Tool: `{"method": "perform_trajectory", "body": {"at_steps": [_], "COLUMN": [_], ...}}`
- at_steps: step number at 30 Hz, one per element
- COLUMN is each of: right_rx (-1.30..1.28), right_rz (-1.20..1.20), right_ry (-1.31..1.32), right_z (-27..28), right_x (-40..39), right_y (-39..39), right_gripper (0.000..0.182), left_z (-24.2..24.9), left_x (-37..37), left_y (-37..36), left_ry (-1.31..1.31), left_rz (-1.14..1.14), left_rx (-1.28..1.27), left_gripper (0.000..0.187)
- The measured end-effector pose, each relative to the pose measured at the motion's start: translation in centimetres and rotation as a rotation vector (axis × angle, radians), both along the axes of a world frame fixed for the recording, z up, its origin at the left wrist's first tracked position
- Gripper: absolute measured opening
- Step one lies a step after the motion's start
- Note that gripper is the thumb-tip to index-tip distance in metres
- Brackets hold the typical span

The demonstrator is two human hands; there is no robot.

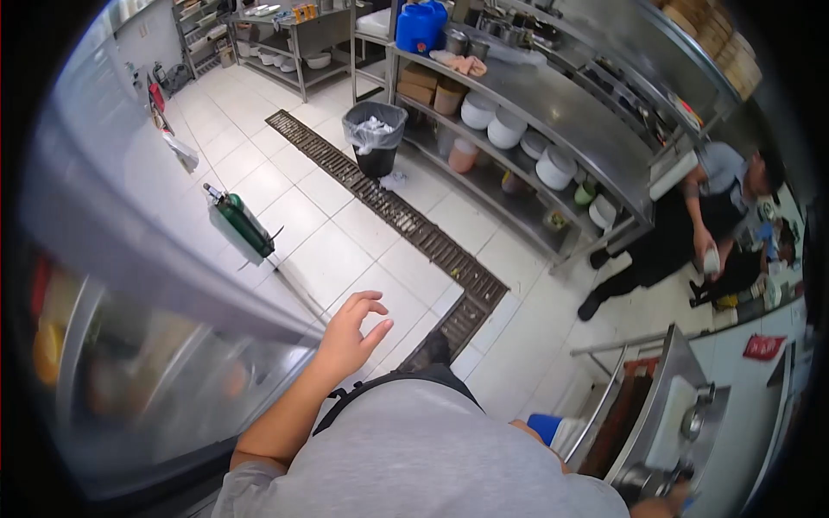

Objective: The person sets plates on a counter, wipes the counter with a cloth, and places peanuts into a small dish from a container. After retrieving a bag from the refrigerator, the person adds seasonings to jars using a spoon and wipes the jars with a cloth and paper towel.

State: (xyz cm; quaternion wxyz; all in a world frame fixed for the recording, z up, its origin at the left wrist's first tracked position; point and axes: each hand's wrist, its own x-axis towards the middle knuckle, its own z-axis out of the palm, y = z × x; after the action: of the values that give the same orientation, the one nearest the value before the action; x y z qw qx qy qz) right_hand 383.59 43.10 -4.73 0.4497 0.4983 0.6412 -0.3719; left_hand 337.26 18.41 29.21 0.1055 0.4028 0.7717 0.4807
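My left hand hangs in the air over the tiled floor, its fingers loosely bent and apart, with nothing in it. Beside that forearm, on the left, stands a glass-fronted cabinet with a pale frame, its contents blurred. Only a small part of my right arm shows at my side; the hand itself is hidden. A blue and white thing appears near that arm.
A floor drain grate runs across the tiles. Beyond it are a lined bin and a steel shelf table with white containers. A co-worker stands to the right, near a steel counter. A green cylindrical object is at left.
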Motion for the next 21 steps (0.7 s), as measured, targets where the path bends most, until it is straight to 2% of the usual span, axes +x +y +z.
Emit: {"method": "perform_trajectory", "body": {"at_steps": [1,3,5,6,8,9,10,12,14,16,18,19,20,21], "right_rx": [0.033,0.038,0.084,0.136,0.254,0.435,0.35,0.229,0.169,0.105,0.212,0.258,0.299,0.183], "right_rz": [-0.065,0.164,0.112,-0.061,0.247,0.549,0.397,0.166,0.074,0.033,0.307,0.429,0.509,0.508], "right_ry": [-0.025,0.202,0.241,0.172,0.34,0.556,0.651,0.811,0.931,1.006,0.997,1.027,1.004,0.721], "right_z": [-0.2,-3.1,-1.7,0.5,6.8,4.6,6.4,11.8,14.1,15.4,14.2,13.3,14.4,17.1], "right_x": [-1.7,-5.0,-12.3,-18.6,-31.5,-36.3,-42.0,-54.5,-63.7,-70.8,-74.0,-75.0,-74.8,-75.2], "right_y": [2.8,12.2,19.3,21.8,25.6,28.6,29.2,27.9,26.5,24.4,23.6,23.2,22.0,20.6], "right_gripper": [0.026,0.026,0.029,0.034,0.031,0.032,0.033,0.036,0.037,0.038,0.044,0.046,0.053,0.045], "left_z": [-1.8,-4.5,-8.0,-10.1,-16.1,-19.8,-22.5,-25.6,-28.6,-32.4,-36.2,-36.5,-35.1,-32.2], "left_x": [-1.6,-4.3,-7.0,-8.7,-11.7,-13.4,-14.9,-18.5,-24.1,-29.0,-33.7,-36.8,-40.4,-43.9], "left_y": [1.7,5.2,8.4,9.7,11.1,11.3,11.0,9.4,7.6,4.2,1.7,1.3,1.7,2.2], "left_ry": [-0.019,-0.185,-0.337,-0.402,-0.474,-0.475,-0.476,-0.659,-0.885,-0.703,-0.424,-0.293,-0.445,-0.606], "left_rz": [0.037,0.157,0.276,0.331,0.427,0.462,0.493,0.445,0.364,0.345,0.327,0.329,0.284,0.234], "left_rx": [-0.022,-0.094,-0.14,-0.152,-0.213,-0.263,-0.31,-0.504,-0.926,-1.083,-1.129,-1.143,-1.159,-1.18], "left_gripper": [0.025,0.029,0.033,0.036,0.04,0.041,0.043,0.045,0.045,0.043,0.041,0.04,0.04,0.039]}}
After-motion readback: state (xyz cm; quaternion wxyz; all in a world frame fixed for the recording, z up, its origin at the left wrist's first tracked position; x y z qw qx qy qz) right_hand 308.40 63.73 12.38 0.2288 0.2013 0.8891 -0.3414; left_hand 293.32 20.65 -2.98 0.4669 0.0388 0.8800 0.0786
